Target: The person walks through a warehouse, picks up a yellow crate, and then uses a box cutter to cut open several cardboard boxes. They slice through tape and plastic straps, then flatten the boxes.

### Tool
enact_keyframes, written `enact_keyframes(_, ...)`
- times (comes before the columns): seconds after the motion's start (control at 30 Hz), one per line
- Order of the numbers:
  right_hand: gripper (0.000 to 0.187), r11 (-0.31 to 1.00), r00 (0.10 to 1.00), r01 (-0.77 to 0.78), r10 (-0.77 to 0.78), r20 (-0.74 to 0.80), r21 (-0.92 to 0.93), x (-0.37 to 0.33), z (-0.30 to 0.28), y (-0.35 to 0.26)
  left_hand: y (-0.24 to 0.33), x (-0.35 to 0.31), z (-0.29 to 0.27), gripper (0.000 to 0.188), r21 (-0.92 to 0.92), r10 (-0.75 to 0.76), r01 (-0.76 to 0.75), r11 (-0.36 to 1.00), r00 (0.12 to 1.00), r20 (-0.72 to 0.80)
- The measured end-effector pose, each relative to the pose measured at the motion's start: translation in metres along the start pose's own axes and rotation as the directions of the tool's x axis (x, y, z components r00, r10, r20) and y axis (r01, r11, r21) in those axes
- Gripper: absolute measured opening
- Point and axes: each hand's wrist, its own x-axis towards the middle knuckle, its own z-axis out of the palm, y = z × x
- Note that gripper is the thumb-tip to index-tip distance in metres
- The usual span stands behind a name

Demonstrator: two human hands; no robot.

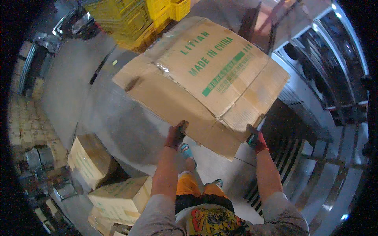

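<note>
A large, mostly flattened cardboard box point(177, 94) with green print spreads out in front of me, its flaps folded outward. Clear tape shines along its left part. My left hand point(176, 134), in a dark glove with a red cuff, grips the near edge of the long flap. At the near right corner, my right hand point(256, 139), gloved the same way, holds the cardboard edge. The cardboard partly covers the fingers of both hands.
Yellow plastic crates point(126, 23) are stacked beyond the cardboard. Closed cartons point(122, 196) stand on the floor at my lower left. A slatted dark grate or pallet point(283, 161) lies to the right, near a white-framed rack point(315, 51) with dark contents.
</note>
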Motion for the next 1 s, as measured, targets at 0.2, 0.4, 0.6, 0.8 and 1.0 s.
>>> enact_keyframes(0.2, 0.015, 0.99, 0.992, -0.01, -0.008, -0.126, -0.141, -0.016, -0.046, 0.024, -0.088, -0.042, -0.029, 0.058, 0.954, -0.272, 0.182, 0.239, 0.955, -0.114)
enact_keyframes(0.4, 0.023, 0.84, 0.992, -0.083, 0.018, -0.126, -0.537, -0.128, -0.107, 0.075, -0.094, -0.198, -0.071, 0.061, 0.845, -0.347, 0.405, 0.349, 0.894, -0.285)
enact_keyframes(0.6, 0.03, -0.119, 0.694, 0.665, -0.266, 0.669, -0.737, -0.212, -0.373, 0.093, -0.166, -0.451, -0.066, 0.054, 0.787, 0.056, 0.432, 0.44, 0.861, -0.505)
enact_keyframes(0.8, 0.029, 0.781, 0.812, -0.13, 0.438, 0.386, -0.612, -0.233, -0.547, 0.052, -0.325, -0.831, -0.039, 0.053, 0.35, -0.125, 0.566, 0.746, 0.635, -0.762)
enact_keyframes(1.0, 0.023, 0.603, 0.938, 0.213, 0.094, 0.334, -0.768, -0.449, -0.56, 0.051, -0.49, -1.258, 0.03, 0.033, 0.582, -0.457, 0.753, 0.308, 0.653, -0.604)
